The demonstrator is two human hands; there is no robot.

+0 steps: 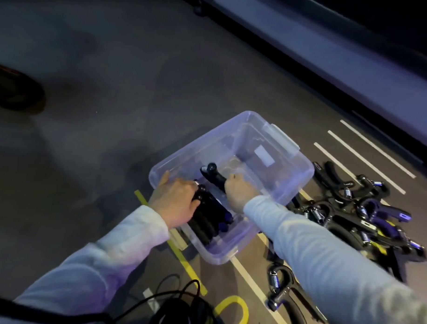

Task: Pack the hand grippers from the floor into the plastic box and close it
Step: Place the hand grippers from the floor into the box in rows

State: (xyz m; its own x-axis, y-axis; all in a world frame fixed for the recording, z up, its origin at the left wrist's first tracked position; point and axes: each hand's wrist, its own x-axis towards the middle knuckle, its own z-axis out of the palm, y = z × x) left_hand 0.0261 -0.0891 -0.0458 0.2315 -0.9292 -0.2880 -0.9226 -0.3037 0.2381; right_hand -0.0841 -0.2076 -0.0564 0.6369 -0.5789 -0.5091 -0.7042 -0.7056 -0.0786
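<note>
A clear plastic box (289, 188) stands open on the dark floor, with no lid on it. Several black hand grippers (209, 221) lie stacked in its near left corner. My left hand (176, 200) rests on top of that stack, fingers curled over the grippers at the box's left wall. My right hand (239, 190) is inside the box, shut on a black hand gripper (213, 175) whose handle points up and left. A pile of black and purple hand grippers (365, 215) lies on the floor right of the box. One more gripper (279, 289) lies near my right forearm.
White painted stripes (367, 152) and yellow tape lines (180, 252) mark the floor around the box. Black cables (178, 303) coil at the bottom edge. A dark shoe-like shape (16, 92) sits far left. A pale wall base (356, 70) runs diagonally at the upper right.
</note>
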